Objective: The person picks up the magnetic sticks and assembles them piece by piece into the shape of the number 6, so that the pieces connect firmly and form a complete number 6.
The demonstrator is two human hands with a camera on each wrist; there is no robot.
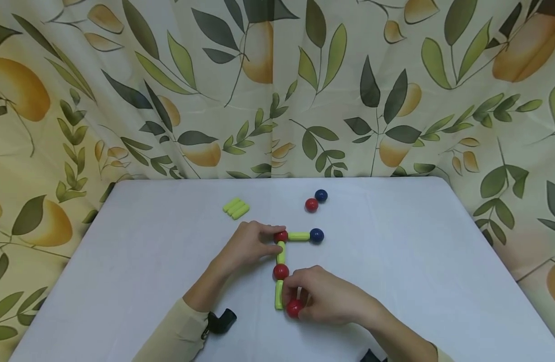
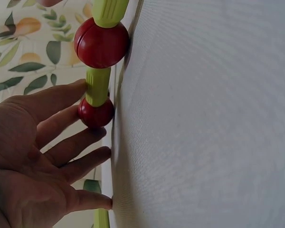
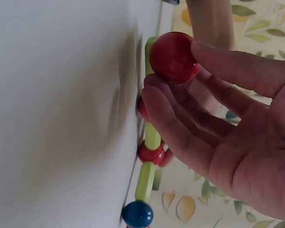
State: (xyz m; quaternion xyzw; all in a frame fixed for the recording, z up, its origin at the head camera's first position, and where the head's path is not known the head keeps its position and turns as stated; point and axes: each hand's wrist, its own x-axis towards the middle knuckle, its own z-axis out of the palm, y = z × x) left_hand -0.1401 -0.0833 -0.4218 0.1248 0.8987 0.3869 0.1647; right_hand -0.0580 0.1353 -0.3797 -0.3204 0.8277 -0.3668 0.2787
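Note:
On the white table, a chain of yellow-green rods and balls forms an angle. My left hand (image 1: pixel 251 244) holds the red corner ball (image 1: pixel 281 236), with its thumb against the upright rod (image 1: pixel 281 252) below. From that corner another rod (image 1: pixel 298 236) runs right to a blue ball (image 1: pixel 316 236). Lower down are the middle red ball (image 1: pixel 281 272) and the near rod (image 1: pixel 279 295). My right hand (image 1: pixel 329 296) pinches a loose red ball (image 3: pixel 174 58) between thumb and fingers, just right of the near rod's lower end.
Several yellow-green rods (image 1: pixel 236 208) lie side by side at the back left. A spare red ball (image 1: pixel 311 204) and a spare blue ball (image 1: pixel 320 195) sit together at the back. Behind the table (image 1: pixel 386 226) hangs a leaf-patterned curtain (image 1: pixel 350 100).

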